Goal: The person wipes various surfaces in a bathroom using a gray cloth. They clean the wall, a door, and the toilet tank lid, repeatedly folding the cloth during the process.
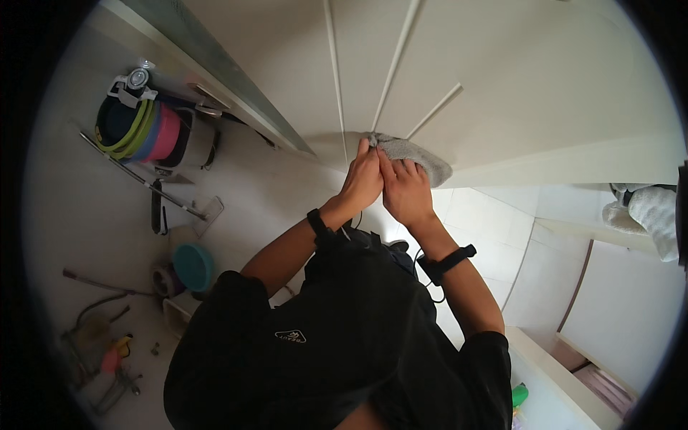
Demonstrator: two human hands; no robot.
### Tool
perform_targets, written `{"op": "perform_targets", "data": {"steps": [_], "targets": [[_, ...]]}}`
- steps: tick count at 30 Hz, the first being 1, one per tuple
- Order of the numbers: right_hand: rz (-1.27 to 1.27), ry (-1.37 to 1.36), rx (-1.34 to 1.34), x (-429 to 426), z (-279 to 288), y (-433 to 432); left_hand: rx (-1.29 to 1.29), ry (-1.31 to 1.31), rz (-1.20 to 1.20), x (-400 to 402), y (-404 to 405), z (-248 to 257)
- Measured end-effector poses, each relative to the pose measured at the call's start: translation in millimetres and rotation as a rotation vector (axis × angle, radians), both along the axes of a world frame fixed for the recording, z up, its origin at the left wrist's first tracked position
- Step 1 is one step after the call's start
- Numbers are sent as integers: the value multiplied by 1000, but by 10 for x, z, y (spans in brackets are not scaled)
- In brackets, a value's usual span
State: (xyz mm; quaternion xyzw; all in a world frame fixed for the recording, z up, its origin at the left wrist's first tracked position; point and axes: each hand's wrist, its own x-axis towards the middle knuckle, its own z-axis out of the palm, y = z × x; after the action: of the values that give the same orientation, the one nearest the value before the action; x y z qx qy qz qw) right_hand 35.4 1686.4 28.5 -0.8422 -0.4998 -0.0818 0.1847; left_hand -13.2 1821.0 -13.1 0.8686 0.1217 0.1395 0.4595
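Note:
A grey plush cloth (430, 164) lies against a white upright panel (510, 91), which carries thin raised white strips (395, 62). My right hand (407, 188) grips the cloth, its fingers bent into the fabric. Close beside it, my left hand (366, 174) pinches the bunched left end of the cloth near the foot of one strip. The two hands touch at the index fingers. The fingertips are partly hidden in the folds. A black band (320, 226) circles the left wrist and another black band (449, 263) the right forearm.
To the left stand stacked colourful basins (161, 131), a flat mop (209, 215) with a metal pole, and a teal basin (193, 267). A frosted-glass door edge (242, 75) runs at upper left. At far right hang grey cloths (653, 215), above a white cabinet (618, 301).

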Motion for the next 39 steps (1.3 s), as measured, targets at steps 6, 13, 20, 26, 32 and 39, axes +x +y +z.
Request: {"op": "perform_targets", "data": {"steps": [6,13,20,26,32,39], "targets": [[-117,136,-62,-169,-83,18,-134,14,-39,-23,-18,32],[-111,160,-1,-254,286,84,-142,-111,-112,-15,59,312],[-178,438,-108,-75,-215,6,25,158,-236,100,113,-450],[-134,352,129,65,-83,-475,28,157,-294,179,-325,-28],[-105,148,348,420,585,-1393,-94,-123,-385,441,-1247,825],[-57,-140,694,1051,1803,-2191,186,-518,-246,988,-2124,2076]]}}
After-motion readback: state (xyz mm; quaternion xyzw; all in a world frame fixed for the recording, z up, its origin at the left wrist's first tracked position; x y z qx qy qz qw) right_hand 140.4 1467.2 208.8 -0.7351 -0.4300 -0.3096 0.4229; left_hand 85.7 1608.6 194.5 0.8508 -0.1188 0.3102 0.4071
